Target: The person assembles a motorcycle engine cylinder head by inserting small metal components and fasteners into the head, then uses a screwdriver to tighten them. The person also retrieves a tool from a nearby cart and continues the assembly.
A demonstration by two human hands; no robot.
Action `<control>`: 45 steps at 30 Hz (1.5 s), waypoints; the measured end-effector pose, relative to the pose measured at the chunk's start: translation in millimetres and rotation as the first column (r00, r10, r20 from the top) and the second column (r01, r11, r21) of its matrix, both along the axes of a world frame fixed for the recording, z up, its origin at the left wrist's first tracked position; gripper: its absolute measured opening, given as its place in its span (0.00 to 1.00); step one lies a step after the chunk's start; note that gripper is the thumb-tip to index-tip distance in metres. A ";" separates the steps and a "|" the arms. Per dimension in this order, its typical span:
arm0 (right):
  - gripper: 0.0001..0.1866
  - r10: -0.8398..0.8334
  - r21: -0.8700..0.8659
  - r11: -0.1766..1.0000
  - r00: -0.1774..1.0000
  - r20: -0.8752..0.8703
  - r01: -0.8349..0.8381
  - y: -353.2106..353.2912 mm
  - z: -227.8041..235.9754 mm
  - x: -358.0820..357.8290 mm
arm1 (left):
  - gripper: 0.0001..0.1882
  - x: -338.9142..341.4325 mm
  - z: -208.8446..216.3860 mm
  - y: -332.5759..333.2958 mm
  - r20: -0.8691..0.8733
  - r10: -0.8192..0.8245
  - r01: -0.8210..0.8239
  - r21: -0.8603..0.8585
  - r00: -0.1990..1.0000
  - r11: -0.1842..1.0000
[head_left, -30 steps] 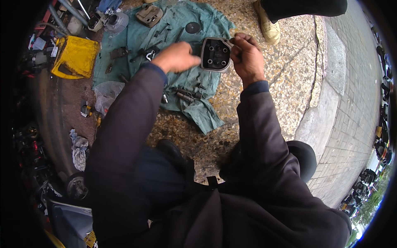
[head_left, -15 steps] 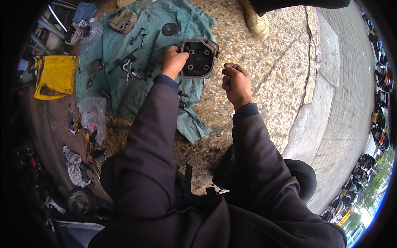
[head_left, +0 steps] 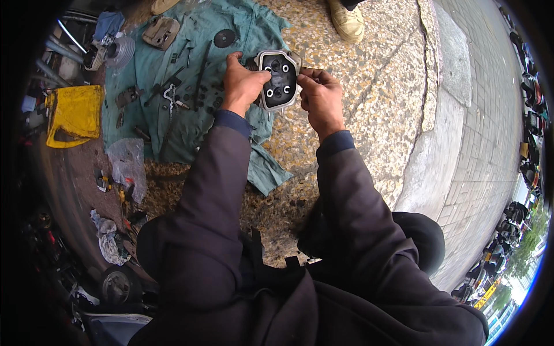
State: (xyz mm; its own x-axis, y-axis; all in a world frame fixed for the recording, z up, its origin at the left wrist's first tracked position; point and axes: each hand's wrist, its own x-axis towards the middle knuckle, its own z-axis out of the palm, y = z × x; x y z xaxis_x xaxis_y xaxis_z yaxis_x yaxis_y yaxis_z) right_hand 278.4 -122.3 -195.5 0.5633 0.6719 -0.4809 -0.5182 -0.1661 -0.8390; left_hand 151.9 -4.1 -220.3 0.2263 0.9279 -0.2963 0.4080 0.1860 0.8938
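Fingers of the left hand (head_left: 241, 86) clamped on the left wall of an angular grey metal housing (head_left: 279, 82), dark inside; those of the right hand (head_left: 324, 102) pinched together at its right rim, their hold indistinct. The housing appears over the right edge of a wrinkled green cloth (head_left: 179, 130); beyond, a dark round toothed disc (head_left: 225, 38).
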 end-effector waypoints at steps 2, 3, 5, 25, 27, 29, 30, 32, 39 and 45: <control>0.07 0.019 0.008 1.000 0.993 0.119 -0.021 2.9 -5.9 -8.6 | 0.41 -7.3 21.0 -4.0 -0.179 -0.054 0.071 0.087 0.982 0.994; 0.06 0.043 0.001 0.999 0.988 0.147 -0.043 4.0 -9.9 -14.1 | 0.42 -10.3 31.1 -4.0 -0.270 -0.074 0.109 0.119 0.960 0.987; 0.06 0.104 -0.150 0.987 0.955 0.278 -0.064 8.0 -20.0 -28.4 | 0.46 -18.9 48.0 -3.1 -0.296 -0.123 0.166 0.122 0.947 0.979; 0.10 0.229 -0.338 0.940 0.813 0.536 -0.043 14.1 -70.8 -63.8 | 0.40 -54.9 0.9 -5.6 -0.174 -0.274 0.286 0.048 0.946 0.957; 0.10 0.244 -0.353 0.934 0.812 0.530 -0.050 15.7 -69.5 -63.8 | 0.39 -54.5 2.1 -5.7 -0.180 -0.280 0.294 0.060 0.943 0.954; 0.10 0.244 -0.357 0.933 0.813 0.529 -0.047 16.8 -68.2 -64.3 | 0.39 -53.4 3.1 -6.5 -0.201 -0.278 0.298 0.079 0.939 0.951; 0.11 0.237 -0.354 0.934 0.814 0.531 -0.040 17.3 -67.7 -64.5 | 0.39 -52.8 3.3 -6.9 -0.223 -0.275 0.300 0.087 0.935 0.950; 0.11 0.227 -0.348 0.937 0.809 0.542 -0.029 17.9 -67.4 -64.9 | 0.39 -50.9 2.2 -7.9 -0.248 -0.270 0.303 0.104 0.930 0.947; 0.11 0.252 -0.364 0.931 0.767 0.590 -0.026 22.1 -66.7 -65.3 | 0.36 -45.6 -6.3 -14.1 -0.353 -0.198 0.276 0.189 0.914 0.942; 0.12 0.355 -0.443 0.894 0.711 0.606 -0.068 29.8 -65.8 -64.1 | 0.35 -43.9 -9.6 -20.5 -0.394 -0.130 0.231 0.220 0.910 0.948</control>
State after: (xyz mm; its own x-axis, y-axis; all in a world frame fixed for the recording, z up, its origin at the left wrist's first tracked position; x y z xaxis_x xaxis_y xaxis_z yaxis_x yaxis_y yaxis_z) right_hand 214.4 -92.5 -261.4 0.6911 0.6689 -0.2737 0.2295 -0.5622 -0.7945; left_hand 108.0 -24.5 -229.9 0.3179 0.9363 -0.1495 0.7220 -0.1369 0.6782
